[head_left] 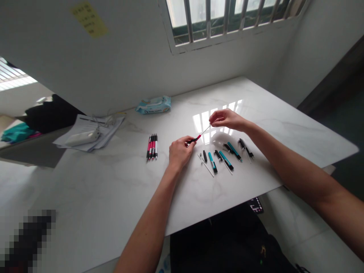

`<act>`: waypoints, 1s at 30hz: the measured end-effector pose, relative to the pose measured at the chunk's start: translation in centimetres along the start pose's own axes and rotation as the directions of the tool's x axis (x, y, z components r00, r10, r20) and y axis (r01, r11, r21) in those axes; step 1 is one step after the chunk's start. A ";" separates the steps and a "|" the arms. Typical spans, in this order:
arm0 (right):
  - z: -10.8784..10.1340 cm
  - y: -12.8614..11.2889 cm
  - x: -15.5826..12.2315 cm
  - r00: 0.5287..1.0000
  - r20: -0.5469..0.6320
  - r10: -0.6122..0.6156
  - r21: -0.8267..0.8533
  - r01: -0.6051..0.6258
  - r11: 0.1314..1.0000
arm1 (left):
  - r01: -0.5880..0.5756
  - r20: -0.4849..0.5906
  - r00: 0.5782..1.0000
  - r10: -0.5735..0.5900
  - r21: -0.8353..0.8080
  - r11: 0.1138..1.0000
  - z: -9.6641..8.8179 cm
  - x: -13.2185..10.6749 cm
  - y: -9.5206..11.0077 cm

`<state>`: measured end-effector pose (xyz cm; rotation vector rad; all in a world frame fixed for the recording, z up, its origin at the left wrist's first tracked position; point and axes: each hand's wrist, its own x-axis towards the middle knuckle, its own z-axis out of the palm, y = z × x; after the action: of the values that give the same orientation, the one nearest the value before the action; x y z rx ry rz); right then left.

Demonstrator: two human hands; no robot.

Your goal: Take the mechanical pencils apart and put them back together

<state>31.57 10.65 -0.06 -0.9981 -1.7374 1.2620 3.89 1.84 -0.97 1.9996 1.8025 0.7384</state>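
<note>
My left hand (181, 151) is closed around a red and black pen barrel (198, 137) above the white marble-patterned table. A thin white pen refill (205, 131) sticks out of the barrel's upper end. Its far tip is pinched between the fingertips of my right hand (226, 119). Below my hands lie loose pen parts: teal barrels (212, 161), black grip pieces (205, 156) and thin white refills (208, 169). To the left of my left hand, several pens (152, 147) in red, black and white lie side by side in a row.
A blue pack of wipes (155, 105) lies near the wall. Papers (88, 131) with a white power strip (83, 137) and cable rest at the left. A yellow note (89, 19) is stuck to the wall beside the barred window (224, 21). The table's front edge (216, 210) runs below my forearms.
</note>
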 end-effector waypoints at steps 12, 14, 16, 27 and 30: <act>0.5 -0.1 -0.1 1.000 0.007 -0.001 0.004 0.001 1.000 | -0.019 -0.008 1.000 0.019 -0.034 0.999 0.1 0.1 0.0; 0.3 -0.2 -0.1 1.000 -0.005 -0.001 0.010 0.001 1.000 | -0.020 -0.010 1.000 0.020 -0.042 0.999 0.1 0.1 0.0; 0.0 -0.2 -0.1 1.000 -0.021 0.002 0.017 -0.002 1.000 | -0.022 -0.013 1.000 0.021 -0.045 0.999 0.1 0.1 0.0; 0.5 -0.2 -0.1 1.000 0.016 -0.004 0.010 0.004 1.000 | -0.037 -0.001 0.999 0.037 -0.050 0.998 0.2 0.2 -0.2; 0.7 -0.2 0.0 1.000 0.010 -0.008 0.020 0.008 1.000 | -0.031 0.001 1.000 0.031 -0.049 0.998 0.2 0.2 -0.2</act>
<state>30.96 10.31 0.01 -0.9739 -1.7315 1.2791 3.84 2.07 -1.24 2.0004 1.7387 0.7832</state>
